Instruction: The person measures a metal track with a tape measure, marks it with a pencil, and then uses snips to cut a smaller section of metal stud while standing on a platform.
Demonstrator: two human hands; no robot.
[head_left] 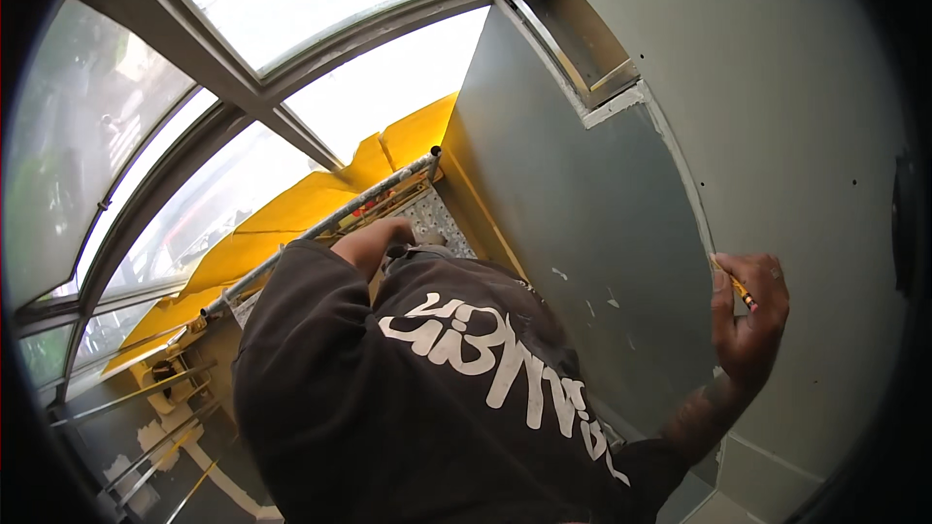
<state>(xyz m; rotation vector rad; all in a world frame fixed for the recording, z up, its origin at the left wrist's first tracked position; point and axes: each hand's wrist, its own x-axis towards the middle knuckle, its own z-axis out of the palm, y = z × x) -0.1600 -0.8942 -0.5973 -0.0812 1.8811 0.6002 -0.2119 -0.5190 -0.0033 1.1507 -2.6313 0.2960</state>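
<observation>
On the head view I've got the right arm stretched out to the side, wrist bent up, and the right hand [760, 330] pinching a yellow pencil [741, 289] between thumb and fingers, its far end right at the edge where the pale wall board [806, 135] meets the grey panel [582, 203]. Over on the other side, the left arm folds inward across the dark sweatshirt [417, 398], and the left hand [396, 230] dips near the waist, fingers hidden, so I can't tell its grip.
</observation>
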